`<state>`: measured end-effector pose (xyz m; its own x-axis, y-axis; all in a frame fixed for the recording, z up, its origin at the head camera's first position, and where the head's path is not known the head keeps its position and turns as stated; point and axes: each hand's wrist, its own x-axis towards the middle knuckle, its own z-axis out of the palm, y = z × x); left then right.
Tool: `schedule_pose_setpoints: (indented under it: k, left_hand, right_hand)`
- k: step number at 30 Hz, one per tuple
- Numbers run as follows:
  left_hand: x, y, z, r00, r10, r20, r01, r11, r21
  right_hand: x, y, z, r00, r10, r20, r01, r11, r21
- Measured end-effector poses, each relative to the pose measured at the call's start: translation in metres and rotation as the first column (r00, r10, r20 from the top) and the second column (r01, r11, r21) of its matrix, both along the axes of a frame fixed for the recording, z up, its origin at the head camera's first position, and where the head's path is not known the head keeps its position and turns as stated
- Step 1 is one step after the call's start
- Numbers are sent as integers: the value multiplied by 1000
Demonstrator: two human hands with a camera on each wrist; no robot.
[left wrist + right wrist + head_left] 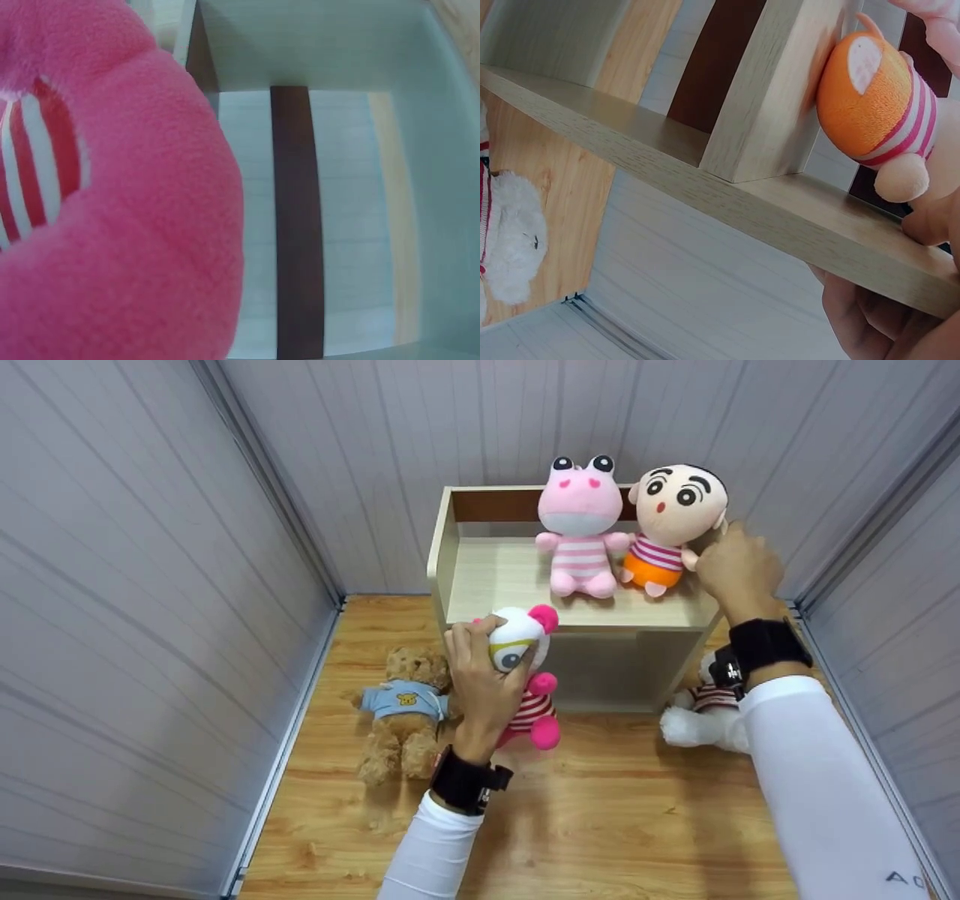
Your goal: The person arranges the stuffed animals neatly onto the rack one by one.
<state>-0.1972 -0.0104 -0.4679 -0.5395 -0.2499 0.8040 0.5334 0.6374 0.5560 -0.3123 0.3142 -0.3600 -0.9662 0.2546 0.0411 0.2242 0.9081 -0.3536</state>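
Observation:
My left hand [480, 679] grips the head of a white plush toy [534, 706] with pink ears and a red-and-white striped body, in front of the small shelf's lower opening. Its pink plush limbs fill the left of the left wrist view. At the shelf's upper right, my right hand [741, 574] holds the edge of the side panel [810, 217]; the thumb lies inside and the curled fingers [862, 319] outside. Right beside that thumb sits a boy doll [679, 506] in a striped shirt and orange shorts. A pink frog plush [581, 506] sits to the doll's left.
The pale wooden shelf [491, 577] stands against the back wall. On the floor at its left lies a brown teddy bear [405, 731] in a blue shirt. A white plush dog [517, 232] lies at its right, partly behind my right arm. Panel walls [150, 585] enclose the space.

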Motion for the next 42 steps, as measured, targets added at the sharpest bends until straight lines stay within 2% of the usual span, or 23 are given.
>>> schedule_pose_setpoints:
  k: [8,14,21,35,42]
  left_hand:
    - [-8,-3,23,999,-28,-18,29,999,36]
    - [-12,-3,29,1000,-16,10,16,1000,18]
    - [-14,-4,35,999,32,-15,-32,999,-13]
    - [-30,-2,63,990,101,-95,-107,993,-57]
    - [-42,-2,64,979,124,-163,-140,986,-93]
  right_hand:
    - [-1,0,1,1000,0,9,0,1000,-14]
    - [-1,-2,0,1000,3,-2,-3,1000,-13]
    - [-1,-3,-2,1000,5,-18,-5,1000,5]
    - [-1,-3,3,1000,-2,22,2,1000,5]
    - [0,-1,2,1000,-5,23,5,1000,12]
